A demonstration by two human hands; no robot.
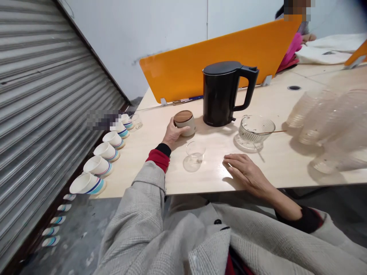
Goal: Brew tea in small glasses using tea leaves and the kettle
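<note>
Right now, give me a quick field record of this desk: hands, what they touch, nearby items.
left hand: wrapped around the side of the lidded jar
right hand: flat on the table, holding nothing
between the hands: small clear glass
behind the jar: black kettle, upright
right of the kettle: ribbed glass bowl with a thin stick in it
left edge: row of striped cups
back: orange divider
</note>
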